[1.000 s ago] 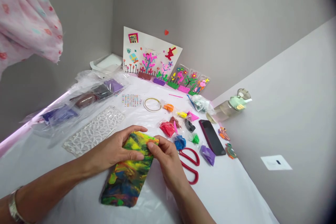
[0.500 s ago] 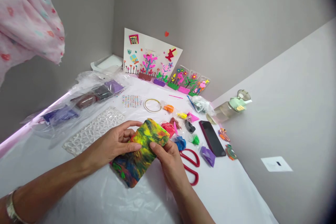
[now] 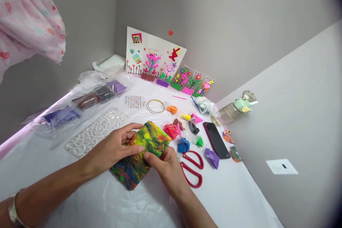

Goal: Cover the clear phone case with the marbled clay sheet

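Observation:
Between both hands, tilted above the table, is a marbled clay slab point(image 3: 139, 164), flat and rectangular with rounded corners, swirled in yellow, green, red and dark blue. My left hand point(image 3: 114, 148) grips its left edge, thumb on the face and fingers curled behind. On the right edge my right hand point(image 3: 167, 165) closes, its thumb pressing the surface and its other fingers mostly hidden underneath. Just right of that hand lie red-handled scissors point(image 3: 195, 160), their blades hidden. Beside them are bagged lumps of blue clay point(image 3: 183, 145), red clay point(image 3: 171, 131) and purple clay point(image 3: 211, 158).
A textured clear sheet point(image 3: 98, 130) lies left, near plastic bags of clay point(image 3: 88, 99). Farther back are gem stickers point(image 3: 134, 102) and a gold bangle point(image 3: 155, 106). A phone point(image 3: 216, 140) and bottle point(image 3: 235, 108) stand right. A decorated board point(image 3: 156, 48) leans on the wall.
My right thumb has slid left and slightly down across the clay face. The slab has shifted a little to the left, showing more of the scissors. My left hand stays about where it was.

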Demonstrator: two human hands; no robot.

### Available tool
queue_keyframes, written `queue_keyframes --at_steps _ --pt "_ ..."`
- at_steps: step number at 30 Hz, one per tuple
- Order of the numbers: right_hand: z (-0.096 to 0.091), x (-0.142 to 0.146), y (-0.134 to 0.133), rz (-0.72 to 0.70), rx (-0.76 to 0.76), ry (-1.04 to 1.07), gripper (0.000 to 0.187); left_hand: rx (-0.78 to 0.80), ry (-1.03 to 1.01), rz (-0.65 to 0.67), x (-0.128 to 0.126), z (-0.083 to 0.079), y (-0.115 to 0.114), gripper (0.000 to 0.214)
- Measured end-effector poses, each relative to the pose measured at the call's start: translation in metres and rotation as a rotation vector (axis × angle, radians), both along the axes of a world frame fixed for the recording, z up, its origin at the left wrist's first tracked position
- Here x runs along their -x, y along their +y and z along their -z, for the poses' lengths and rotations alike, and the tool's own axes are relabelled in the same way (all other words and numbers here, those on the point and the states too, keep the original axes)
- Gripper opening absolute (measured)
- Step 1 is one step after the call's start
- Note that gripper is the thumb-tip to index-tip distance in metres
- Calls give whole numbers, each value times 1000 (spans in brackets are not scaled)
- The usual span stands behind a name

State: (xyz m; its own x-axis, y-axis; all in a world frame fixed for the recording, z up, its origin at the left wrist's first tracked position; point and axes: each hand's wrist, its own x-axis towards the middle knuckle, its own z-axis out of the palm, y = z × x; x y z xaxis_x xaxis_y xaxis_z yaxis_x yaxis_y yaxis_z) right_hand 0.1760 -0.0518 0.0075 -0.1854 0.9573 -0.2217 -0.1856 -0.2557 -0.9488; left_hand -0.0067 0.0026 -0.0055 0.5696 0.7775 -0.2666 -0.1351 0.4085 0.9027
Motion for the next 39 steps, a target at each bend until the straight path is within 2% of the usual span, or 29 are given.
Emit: queue_keyframes --at_steps 6,9,14,20,24,28,30,34,39 --pt "0 -1 1 16 5 16 20 -15 25 -14 0 -4 0 67" --pt "1 -1 2 36 1 36 22 -9 4 -25 0 -2 2 63" --pt "2 0 0 30 -6 16 19 -87 35 -49 1 4 1 60" --pt "4 1 0 73 -8 46 17 -42 4 -25 -2 4 0 58" --pt "3 0 -1 71 4 24 19 -103 41 -74 -2 6 1 55" --pt "2 1 -1 54 -2 18 24 -103 48 -50 -1 4 2 54" --pt "2 1 -1 85 -4 23 24 -79 33 -33 -1 1 2 48" --pt "2 1 0 142 17 19 21 -69 75 40 1 -7 2 24" --pt "2 2 -1 166 36 15 20 -115 133 13 4 -11 0 19"
